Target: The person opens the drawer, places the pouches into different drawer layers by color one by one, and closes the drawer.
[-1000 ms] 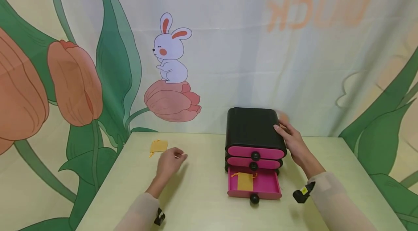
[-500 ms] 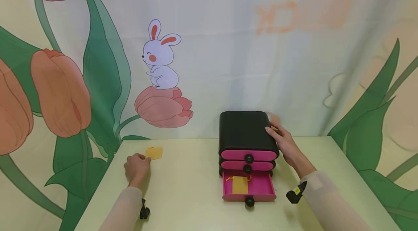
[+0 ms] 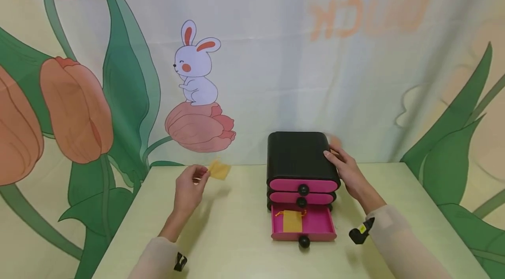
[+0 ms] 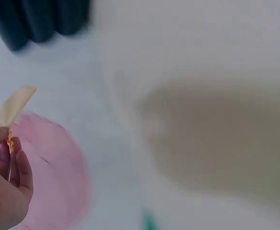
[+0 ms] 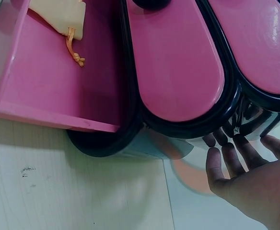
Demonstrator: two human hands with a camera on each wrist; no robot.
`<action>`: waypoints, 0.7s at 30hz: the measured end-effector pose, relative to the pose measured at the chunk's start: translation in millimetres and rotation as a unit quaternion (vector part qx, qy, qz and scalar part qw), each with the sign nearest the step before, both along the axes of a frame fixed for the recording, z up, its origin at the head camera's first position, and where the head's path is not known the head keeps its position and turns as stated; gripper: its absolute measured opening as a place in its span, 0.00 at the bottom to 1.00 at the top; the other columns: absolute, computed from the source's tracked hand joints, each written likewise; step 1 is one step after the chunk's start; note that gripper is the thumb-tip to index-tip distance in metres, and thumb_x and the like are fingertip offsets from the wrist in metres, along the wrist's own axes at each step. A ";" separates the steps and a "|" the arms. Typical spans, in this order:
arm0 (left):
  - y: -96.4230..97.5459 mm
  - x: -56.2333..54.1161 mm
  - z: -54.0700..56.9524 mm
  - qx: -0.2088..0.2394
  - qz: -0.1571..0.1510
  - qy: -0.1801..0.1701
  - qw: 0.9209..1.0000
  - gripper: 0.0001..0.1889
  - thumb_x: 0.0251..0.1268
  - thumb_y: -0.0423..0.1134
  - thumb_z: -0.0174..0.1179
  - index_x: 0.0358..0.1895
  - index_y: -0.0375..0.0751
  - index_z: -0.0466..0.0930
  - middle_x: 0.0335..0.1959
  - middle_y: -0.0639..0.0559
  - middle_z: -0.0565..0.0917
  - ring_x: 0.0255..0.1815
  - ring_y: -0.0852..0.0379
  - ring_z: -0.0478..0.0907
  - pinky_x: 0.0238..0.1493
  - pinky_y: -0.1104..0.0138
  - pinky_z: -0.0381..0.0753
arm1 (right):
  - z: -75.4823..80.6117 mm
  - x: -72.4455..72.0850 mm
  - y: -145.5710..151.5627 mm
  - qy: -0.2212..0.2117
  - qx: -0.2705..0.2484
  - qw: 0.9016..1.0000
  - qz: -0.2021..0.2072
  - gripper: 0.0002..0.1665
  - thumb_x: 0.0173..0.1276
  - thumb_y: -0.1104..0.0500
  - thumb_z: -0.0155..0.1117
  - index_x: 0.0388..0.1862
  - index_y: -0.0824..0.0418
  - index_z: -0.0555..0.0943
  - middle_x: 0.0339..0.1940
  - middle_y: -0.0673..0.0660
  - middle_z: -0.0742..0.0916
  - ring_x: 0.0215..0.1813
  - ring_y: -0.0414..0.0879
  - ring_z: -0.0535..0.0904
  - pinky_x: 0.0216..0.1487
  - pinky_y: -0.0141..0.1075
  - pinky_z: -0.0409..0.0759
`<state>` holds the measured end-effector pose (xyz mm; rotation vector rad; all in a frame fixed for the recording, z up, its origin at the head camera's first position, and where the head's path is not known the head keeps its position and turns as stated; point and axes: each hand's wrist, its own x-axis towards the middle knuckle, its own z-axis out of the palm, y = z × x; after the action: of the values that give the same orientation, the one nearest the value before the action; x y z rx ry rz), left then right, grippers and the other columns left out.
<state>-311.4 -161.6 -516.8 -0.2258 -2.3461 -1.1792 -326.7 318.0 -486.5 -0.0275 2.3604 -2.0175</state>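
Observation:
My left hand [image 3: 188, 193] pinches a small yellow drawstring pouch [image 3: 219, 170] between thumb and fingers, held above the table. In the left wrist view, the pouch [image 4: 15, 106] sticks up from the fingertips, its orange cord hanging beside them. A black three-tier drawer unit [image 3: 297, 156] with pink drawer fronts stands to the right. Its bottom drawer [image 3: 320, 222] is pulled out, and a second yellow pouch [image 3: 292, 221] lies inside. My right hand [image 3: 349, 173] rests against the unit's right side, thumb at the top edge; in the right wrist view the fingers [image 5: 248, 155] touch the glossy side.
The pale table [image 3: 236, 235] ends at a curtain [image 3: 256, 73] printed with tulips and a rabbit. Round black knobs [image 3: 304, 241] stick out from the drawers. The two upper drawers [image 3: 301, 185] are closed.
My left hand moved left to the pouch lying on the table, took hold of it, lifted it and carried it rightward. The right hand stays against the drawer unit.

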 end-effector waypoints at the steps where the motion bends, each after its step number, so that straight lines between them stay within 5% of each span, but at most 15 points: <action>1: 11.7 5.7 11.3 0.000 -0.022 0.018 1.000 0.05 0.72 0.33 0.70 0.46 0.39 0.86 0.40 0.49 0.86 0.41 0.52 0.86 0.43 0.58 0.88 | 0.9 -0.2 0.4 0.003 0.001 1.000 0.000 0.48 0.81 0.36 0.58 0.89 0.51 0.53 0.84 0.69 0.63 0.80 0.67 0.64 0.78 0.64 0.61; 5: 60.9 29.5 47.6 -0.013 -0.110 0.060 0.992 0.07 0.68 0.32 0.73 0.45 0.43 0.87 0.40 0.54 0.85 0.41 0.59 0.85 0.43 0.59 0.89 | 3.2 -0.8 1.2 0.008 0.006 1.000 0.000 0.48 0.81 0.36 0.58 0.89 0.52 0.53 0.83 0.69 0.64 0.79 0.67 0.65 0.78 0.63 0.63; 9: 107.0 52.5 61.7 -0.045 -0.182 0.077 0.979 0.09 0.64 0.31 0.76 0.45 0.46 0.88 0.41 0.58 0.83 0.41 0.64 0.83 0.44 0.66 0.89 | 1.7 -0.1 1.3 0.003 0.003 1.000 -0.004 0.49 0.81 0.35 0.58 0.89 0.53 0.53 0.84 0.69 0.63 0.79 0.67 0.65 0.78 0.63 0.63; 16: 167.1 79.7 54.9 -0.051 -0.298 0.065 0.951 0.07 0.67 0.33 0.74 0.45 0.47 0.88 0.42 0.59 0.83 0.41 0.67 0.81 0.44 0.76 0.84 | -2.8 0.2 -1.0 0.004 0.005 1.000 -0.003 0.49 0.81 0.35 0.58 0.89 0.54 0.53 0.85 0.68 0.61 0.80 0.67 0.64 0.78 0.64 0.62; 21: 200.1 82.9 29.9 -0.122 -0.286 0.036 0.950 0.04 0.69 0.38 0.73 0.44 0.50 0.90 0.40 0.61 0.83 0.40 0.71 0.79 0.46 0.82 0.80 | -2.0 0.4 -1.9 0.008 0.008 1.000 -0.007 0.49 0.81 0.35 0.57 0.89 0.53 0.52 0.85 0.68 0.61 0.79 0.68 0.65 0.78 0.64 0.62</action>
<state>-228.6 38.5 -486.9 -1.0757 -2.4309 -1.0860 -326.4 316.1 -488.5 -0.0267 2.3929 -2.0108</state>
